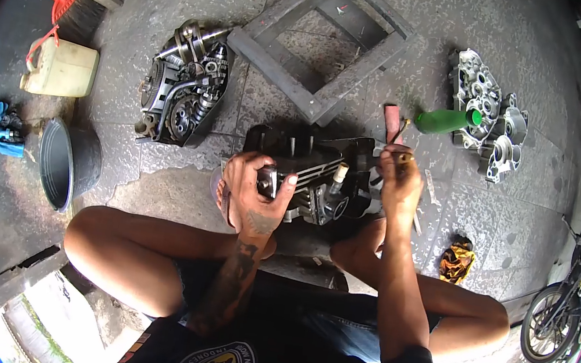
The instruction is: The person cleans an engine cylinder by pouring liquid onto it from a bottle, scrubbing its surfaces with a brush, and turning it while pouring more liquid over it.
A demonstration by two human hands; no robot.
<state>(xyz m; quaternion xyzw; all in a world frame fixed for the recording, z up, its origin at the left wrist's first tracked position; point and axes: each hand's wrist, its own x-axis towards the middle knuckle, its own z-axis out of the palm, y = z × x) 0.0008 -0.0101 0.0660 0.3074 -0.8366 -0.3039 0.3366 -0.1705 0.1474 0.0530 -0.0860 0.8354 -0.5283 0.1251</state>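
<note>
Your left hand [258, 186] is clamped over the engine block [314, 174], whose long axis runs left to right. Your right hand [401, 178] pinches a small tool [399, 155] at the block's right end, the nearer hand there.

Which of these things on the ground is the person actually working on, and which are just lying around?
In hand:
- finned engine block, gripped by the left hand
- small tool, held at the block by the right hand

Lying about:
- open engine case with gears
- engine cover
- green bottle
- wooden frame
- black bucket
- jerrycan
- rag
</note>
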